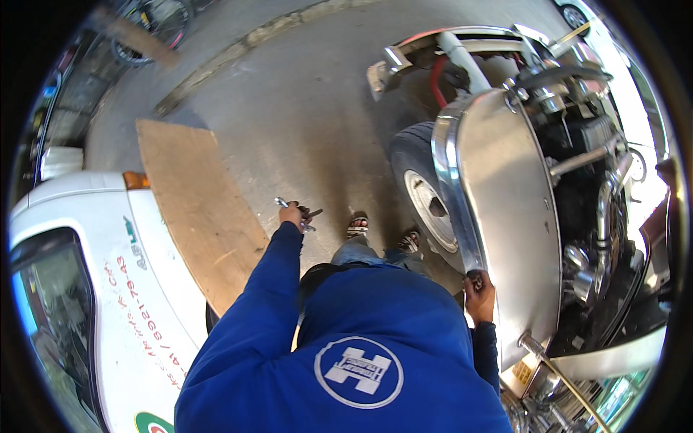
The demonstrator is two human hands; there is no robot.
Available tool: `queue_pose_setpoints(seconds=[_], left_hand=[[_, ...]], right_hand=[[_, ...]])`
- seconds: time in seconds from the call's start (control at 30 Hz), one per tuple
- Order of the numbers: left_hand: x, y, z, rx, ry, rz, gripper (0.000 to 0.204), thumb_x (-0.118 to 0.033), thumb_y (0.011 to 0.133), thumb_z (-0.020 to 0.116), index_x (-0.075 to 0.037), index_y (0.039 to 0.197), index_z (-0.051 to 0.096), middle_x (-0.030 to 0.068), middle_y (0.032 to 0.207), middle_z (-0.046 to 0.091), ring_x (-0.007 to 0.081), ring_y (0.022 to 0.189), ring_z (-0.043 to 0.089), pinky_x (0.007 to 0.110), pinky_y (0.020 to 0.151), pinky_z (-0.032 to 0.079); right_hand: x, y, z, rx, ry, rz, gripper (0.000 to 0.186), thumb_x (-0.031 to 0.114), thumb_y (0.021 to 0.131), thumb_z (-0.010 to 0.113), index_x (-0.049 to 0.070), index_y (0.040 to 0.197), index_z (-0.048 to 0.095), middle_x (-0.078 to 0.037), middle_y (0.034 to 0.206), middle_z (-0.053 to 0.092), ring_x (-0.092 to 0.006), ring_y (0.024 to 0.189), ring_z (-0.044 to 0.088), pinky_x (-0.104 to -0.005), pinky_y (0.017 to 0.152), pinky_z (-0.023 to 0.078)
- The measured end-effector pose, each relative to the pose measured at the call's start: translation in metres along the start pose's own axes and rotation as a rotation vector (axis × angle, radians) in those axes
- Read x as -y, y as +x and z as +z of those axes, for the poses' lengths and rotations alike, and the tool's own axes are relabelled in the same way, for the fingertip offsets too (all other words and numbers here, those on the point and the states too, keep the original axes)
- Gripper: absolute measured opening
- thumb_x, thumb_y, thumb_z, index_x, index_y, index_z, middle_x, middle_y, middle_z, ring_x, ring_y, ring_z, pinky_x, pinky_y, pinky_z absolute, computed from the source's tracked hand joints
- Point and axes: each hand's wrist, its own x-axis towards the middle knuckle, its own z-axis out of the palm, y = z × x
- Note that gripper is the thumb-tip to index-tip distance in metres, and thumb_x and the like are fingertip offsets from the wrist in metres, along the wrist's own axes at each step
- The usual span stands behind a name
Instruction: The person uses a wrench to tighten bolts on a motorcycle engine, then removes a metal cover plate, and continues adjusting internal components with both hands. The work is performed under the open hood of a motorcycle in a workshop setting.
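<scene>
My left hand point(291, 215) is closed around metal hand tools. A shiny, wrench-like tool point(281, 202) sticks out past the fingers, and a thin dark piece point(313, 213) juts out to the right. That hand is over the floor, beside a brown board. My right hand point(479, 297) is at the lower edge of a polished metal fender point(509, 187), its fingers curled in at the bright rim. Something small and dark shows at its fingertips, too small to name. Under the fender stands a wheel point(431, 209) with a pale rim and black tyre.
The brown board point(198, 209) leans along a white vehicle point(115, 252) on my left. An open vehicle front with exposed engine parts point(588, 137) fills the right. A brass-coloured rod point(570, 382) slants near my right arm. Far left, a bicycle point(155, 32) stands beyond a low kerb.
</scene>
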Motion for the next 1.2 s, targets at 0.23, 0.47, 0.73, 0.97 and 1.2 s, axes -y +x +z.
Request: queue_pose_setpoints(seconds=[0.23, 0.47, 0.73, 0.97, 1.2], left_hand=[[0.013, 0.009, -0.041, -0.051, -0.259, -0.134, 0.024, -0.011, 0.102, 0.042, -0.005, 0.124, 0.049, 0.0176, 0.1, 0.06, 0.0349, 0.08, 0.067, 0.057, 0.071, 0.058], [0.058, 0.03, -0.093, -0.129, -0.52, -0.262, 0.017, -0.01, 0.102, 0.038, -0.004, 0.116, 0.048, 0.0164, 0.098, 0.058, 0.0363, 0.076, 0.064, 0.059, 0.073, 0.057], [0.094, 0.035, -0.145, -0.253, -0.769, -0.244, 0.013, -0.008, 0.1, 0.039, -0.005, 0.1, 0.052, 0.0135, 0.086, 0.057, 0.0325, 0.072, 0.061, 0.057, 0.073, 0.056], [0.094, 0.019, -0.157, -0.209, -0.547, -0.25, 0.008, -0.012, 0.096, 0.055, -0.007, 0.092, 0.051, 0.0078, 0.069, 0.043, 0.0242, 0.056, 0.046, 0.054, 0.067, 0.058], [0.027, -0.052, -0.1, 0.051, -0.199, -0.065, 0.014, -0.019, 0.092, 0.064, -0.006, 0.097, 0.062, 0.0059, 0.068, 0.047, 0.0211, 0.051, 0.048, 0.039, 0.045, 0.046]], right_hand=[[0.021, 0.009, 0.02, 0.166, -0.305, -0.098, 0.015, 0.008, 0.091, 0.067, 0.002, 0.105, 0.064, -0.021, 0.091, 0.073, -0.0375, 0.082, 0.072, -0.0427, 0.074, 0.056], [0.046, 0.034, 0.011, 0.178, -0.411, -0.163, 0.015, 0.009, 0.092, 0.067, 0.002, 0.104, 0.064, -0.021, 0.091, 0.073, -0.0387, 0.082, 0.072, -0.0448, 0.075, 0.056], [0.071, 0.045, 0.027, 0.336, -0.54, -0.144, 0.013, 0.009, 0.092, 0.067, 0.002, 0.103, 0.065, -0.019, 0.087, 0.073, -0.0357, 0.079, 0.073, -0.0426, 0.073, 0.056], [0.07, 0.054, 0.044, 0.388, -0.581, -0.182, 0.02, 0.01, 0.09, 0.067, 0.004, 0.109, 0.066, -0.023, 0.101, 0.074, -0.0389, 0.091, 0.073, -0.045, 0.08, 0.056], [0.073, 0.05, 0.038, 0.304, -0.552, -0.179, 0.024, 0.015, 0.092, 0.067, 0.002, 0.112, 0.066, -0.026, 0.101, 0.072, -0.0438, 0.098, 0.069, -0.0475, 0.085, 0.055]])
